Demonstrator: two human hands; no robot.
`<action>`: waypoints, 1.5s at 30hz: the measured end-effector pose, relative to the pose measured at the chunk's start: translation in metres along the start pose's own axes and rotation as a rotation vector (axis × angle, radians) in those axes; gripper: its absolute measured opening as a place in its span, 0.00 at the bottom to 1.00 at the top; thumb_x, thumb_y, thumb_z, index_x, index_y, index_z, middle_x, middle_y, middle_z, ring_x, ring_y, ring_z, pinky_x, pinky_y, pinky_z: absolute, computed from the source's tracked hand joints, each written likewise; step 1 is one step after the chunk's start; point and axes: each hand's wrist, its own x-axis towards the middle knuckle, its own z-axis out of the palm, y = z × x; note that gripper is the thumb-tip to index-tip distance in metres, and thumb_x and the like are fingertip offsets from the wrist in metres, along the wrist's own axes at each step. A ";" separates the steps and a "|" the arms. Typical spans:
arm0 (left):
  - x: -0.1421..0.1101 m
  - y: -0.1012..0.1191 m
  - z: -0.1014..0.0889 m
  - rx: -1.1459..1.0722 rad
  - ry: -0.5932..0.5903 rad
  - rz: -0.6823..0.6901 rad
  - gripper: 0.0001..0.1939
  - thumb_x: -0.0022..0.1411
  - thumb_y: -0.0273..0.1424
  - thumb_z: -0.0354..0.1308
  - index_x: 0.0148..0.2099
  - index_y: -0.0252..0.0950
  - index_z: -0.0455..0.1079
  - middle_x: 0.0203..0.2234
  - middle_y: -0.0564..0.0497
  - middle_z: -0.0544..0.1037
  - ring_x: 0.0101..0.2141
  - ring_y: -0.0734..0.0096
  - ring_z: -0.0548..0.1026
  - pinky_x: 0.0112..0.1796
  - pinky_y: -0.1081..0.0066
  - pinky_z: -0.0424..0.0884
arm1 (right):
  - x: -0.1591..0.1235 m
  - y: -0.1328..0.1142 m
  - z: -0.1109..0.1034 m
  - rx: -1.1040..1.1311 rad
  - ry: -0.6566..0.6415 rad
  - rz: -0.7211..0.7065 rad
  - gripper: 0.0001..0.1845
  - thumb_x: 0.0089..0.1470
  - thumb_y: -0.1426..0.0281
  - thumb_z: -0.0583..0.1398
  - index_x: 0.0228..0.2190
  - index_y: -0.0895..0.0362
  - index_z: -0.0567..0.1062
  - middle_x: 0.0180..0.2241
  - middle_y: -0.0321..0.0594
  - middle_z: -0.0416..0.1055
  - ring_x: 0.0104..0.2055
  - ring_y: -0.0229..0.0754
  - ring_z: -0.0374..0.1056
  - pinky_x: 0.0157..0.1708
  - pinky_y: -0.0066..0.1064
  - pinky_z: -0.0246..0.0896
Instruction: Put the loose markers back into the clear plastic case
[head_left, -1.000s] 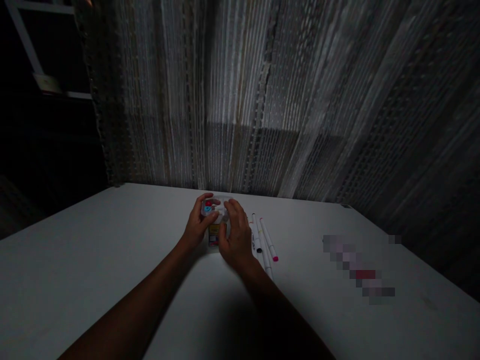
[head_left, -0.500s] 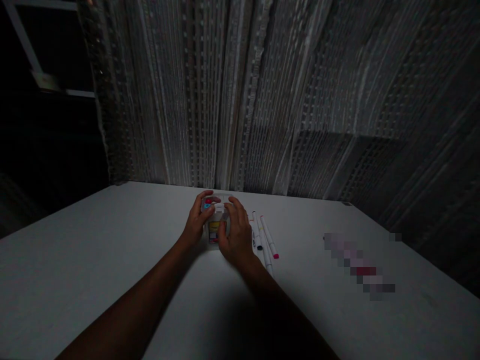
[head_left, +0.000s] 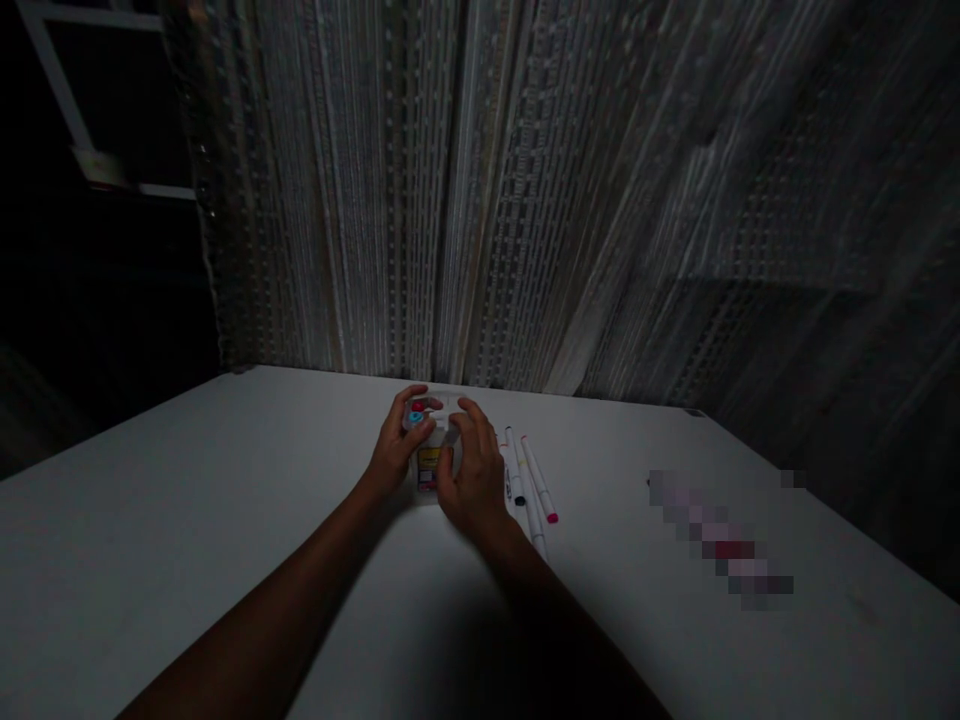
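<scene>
A small clear plastic marker case (head_left: 430, 462) with a yellow label stands on the white table (head_left: 187, 520); coloured caps, red and blue, show at its top. My left hand (head_left: 394, 450) is wrapped round the case's left side, thumb across the top. On the case's right side my right hand (head_left: 474, 470) is curled against it, fingers pressing near the top. The case's lower part is hidden between my palms.
Several white markers (head_left: 529, 480), one with a pink tip, lie just right of my right hand. A blurred patch (head_left: 720, 540) lies further right on the table. Hanging string curtains (head_left: 525, 200) close off the table's far edge. The room is dim.
Both hands stay on the case; my fingers have shifted slightly at its top. The view has wobbled a little.
</scene>
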 end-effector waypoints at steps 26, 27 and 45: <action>-0.002 0.004 -0.001 0.034 -0.039 -0.035 0.44 0.39 0.43 0.66 0.57 0.45 0.49 0.48 0.50 0.67 0.39 0.86 0.72 0.38 0.86 0.73 | 0.005 0.020 -0.006 0.108 -0.033 0.183 0.21 0.60 0.66 0.48 0.52 0.62 0.62 0.54 0.54 0.62 0.56 0.45 0.59 0.50 0.40 0.62; -0.002 0.005 -0.001 0.044 -0.034 -0.039 0.46 0.39 0.43 0.67 0.57 0.45 0.48 0.48 0.50 0.67 0.38 0.86 0.72 0.38 0.86 0.73 | 0.006 0.028 -0.008 0.035 -0.046 0.267 0.21 0.59 0.67 0.47 0.51 0.63 0.64 0.50 0.54 0.66 0.54 0.45 0.62 0.48 0.40 0.62; 0.004 -0.001 -0.010 0.087 0.002 -0.073 0.54 0.29 0.44 0.72 0.58 0.45 0.50 0.49 0.50 0.68 0.41 0.86 0.71 0.39 0.88 0.69 | -0.003 0.049 -0.017 -0.642 -0.786 0.516 0.16 0.49 0.73 0.54 0.40 0.63 0.74 0.41 0.52 0.73 0.48 0.53 0.66 0.42 0.38 0.60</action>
